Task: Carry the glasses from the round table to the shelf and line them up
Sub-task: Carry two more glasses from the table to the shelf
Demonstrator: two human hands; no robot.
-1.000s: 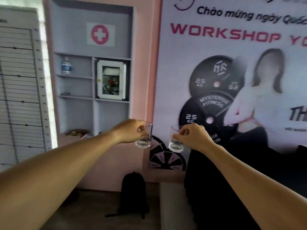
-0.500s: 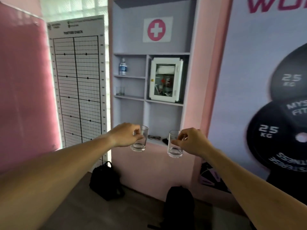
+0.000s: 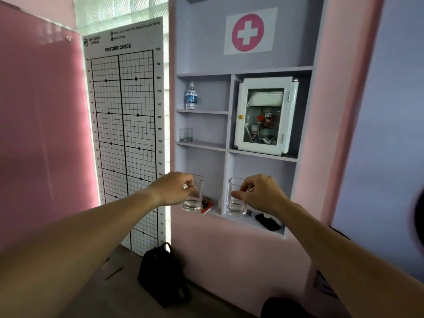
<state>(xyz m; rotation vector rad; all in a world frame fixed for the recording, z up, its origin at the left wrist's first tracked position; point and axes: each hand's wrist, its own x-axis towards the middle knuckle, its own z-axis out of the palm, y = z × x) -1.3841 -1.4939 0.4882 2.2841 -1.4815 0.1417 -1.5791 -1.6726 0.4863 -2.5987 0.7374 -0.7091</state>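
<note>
"POSTURE CHECK" on grid chart (image 3: 124, 134)

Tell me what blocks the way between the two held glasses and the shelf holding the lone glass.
Nothing visible does. The left glass and right glass hang in open air below that shelf, where one glass stands at the left end.

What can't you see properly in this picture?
- Head view: what lies on the bottom shelf; the left glass, right glass and right hand cover it.
- Things inside the white cabinet: too small, behind its pane.
- Dark shape at the right edge: cut off, blurred.
</note>
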